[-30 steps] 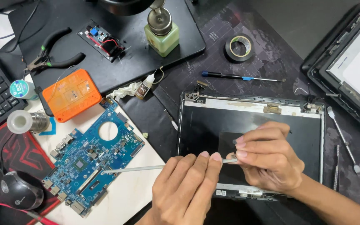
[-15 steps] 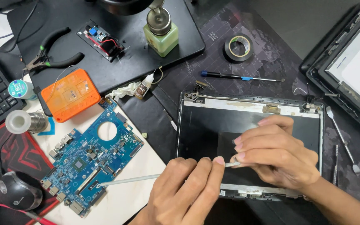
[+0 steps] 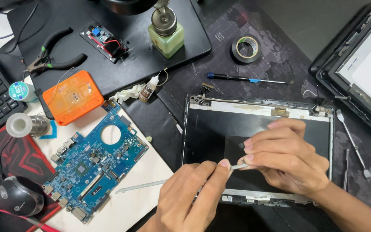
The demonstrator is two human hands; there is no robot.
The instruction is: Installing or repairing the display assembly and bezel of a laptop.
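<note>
A black laptop lid back cover [image 3: 211, 129] lies open-side up in front of me, hinges and thin cables along its top edge. Over its lower half my right hand [image 3: 286, 157] pinches one end of a thin whitish adhesive strip [image 3: 144, 185]. My left hand [image 3: 192, 197] presses fingertips on the same strip near the cover's lower left. The strip's free end trails left onto white paper [image 3: 151, 165].
A blue circuit board [image 3: 93, 165] lies on the paper at left. An orange case [image 3: 71, 96], solder spools, pliers [image 3: 50, 53], keyboard and mouse [image 3: 16, 197] sit further left. A green bottle [image 3: 165, 32], tape roll [image 3: 246, 47], screwdriver [image 3: 247, 79], metal pry tools and a laptop screen panel [image 3: 361, 64] surround the cover.
The strip's free end has dropped lower over the paper as both hands shifted slightly down and toward each other on the cover.
</note>
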